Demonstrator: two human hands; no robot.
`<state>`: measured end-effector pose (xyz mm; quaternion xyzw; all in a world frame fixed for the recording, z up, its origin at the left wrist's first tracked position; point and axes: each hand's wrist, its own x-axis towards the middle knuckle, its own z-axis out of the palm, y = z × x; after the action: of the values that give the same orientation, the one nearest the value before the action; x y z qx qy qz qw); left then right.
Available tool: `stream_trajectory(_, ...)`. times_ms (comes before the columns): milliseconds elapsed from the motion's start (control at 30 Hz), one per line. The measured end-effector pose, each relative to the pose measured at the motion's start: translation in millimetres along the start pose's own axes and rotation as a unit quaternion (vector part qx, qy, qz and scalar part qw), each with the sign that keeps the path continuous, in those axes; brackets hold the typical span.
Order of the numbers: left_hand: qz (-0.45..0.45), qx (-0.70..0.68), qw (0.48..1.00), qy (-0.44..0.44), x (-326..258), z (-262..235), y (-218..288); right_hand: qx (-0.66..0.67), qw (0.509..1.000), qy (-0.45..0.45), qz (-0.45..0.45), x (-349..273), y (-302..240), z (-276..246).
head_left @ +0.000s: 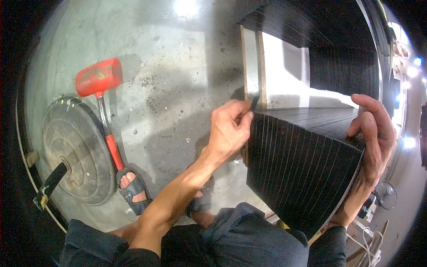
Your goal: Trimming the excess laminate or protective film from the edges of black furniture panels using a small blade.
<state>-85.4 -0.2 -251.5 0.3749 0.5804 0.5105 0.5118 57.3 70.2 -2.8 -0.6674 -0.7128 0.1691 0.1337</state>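
A stack of thin black boards [298,164] stands right in front of me, its layered edges showing as fine pale lines. My left hand [231,124] is at the stack's far left corner. Its thumb and fingers are pinched on a small dark, narrow piece [255,103]; whether this is a separate thing or a corner of a board, I cannot tell. At the stack's right end my right hand [376,131] wraps round the edge, fingers bent over the top and palm along the side.
A red mallet [98,78] lies on the grey concrete floor [173,58] at the left, beside a round dark base [78,151] with a post. More black boards [342,69] stand beyond a white surface [289,95] and wooden strips [262,66]. White cables [367,236] run at lower right.
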Motion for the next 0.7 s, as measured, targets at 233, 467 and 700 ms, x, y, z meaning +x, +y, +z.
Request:
stream_trajectory(233,-0.012,-0.069,0.998,0.004,-4.9,1.8,5.6,0.032,0.998,0.030,0.035,-3.7,-5.0,7.2)
stream_trajectory(467,0.028,-0.004,1.000,0.013,4.3,2.4,-5.1,0.035,0.998,0.022,0.038,-3.0,-5.6,8.9)
stream_trajectory(700,0.036,-0.051,0.996,0.058,-2.5,8.9,6.1,0.036,0.998,0.038,0.036,-4.7,-4.0,8.1)
